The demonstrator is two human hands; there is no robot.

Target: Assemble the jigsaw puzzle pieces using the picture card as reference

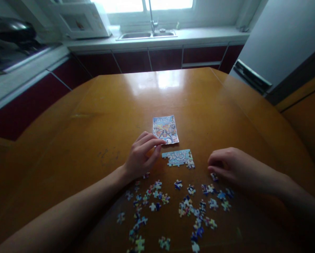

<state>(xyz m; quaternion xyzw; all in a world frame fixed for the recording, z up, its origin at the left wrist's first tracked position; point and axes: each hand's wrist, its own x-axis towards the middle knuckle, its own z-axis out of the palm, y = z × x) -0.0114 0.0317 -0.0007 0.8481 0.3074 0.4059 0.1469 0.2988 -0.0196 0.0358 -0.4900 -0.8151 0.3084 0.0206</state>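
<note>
Checking against the picture sheet point(165, 127) seems in hand; its lower edge is touched or nearly touched by the left hand point(141, 154), loosely open. Right hand point(230, 167) half-curled near a loose piece point(214, 176); grip can't be told. Joined section point(177, 159) laid flat on bench point(115, 109): pale blue, lettered, lower edge notched. Any fitting there would call for tab and colour matching.
</note>
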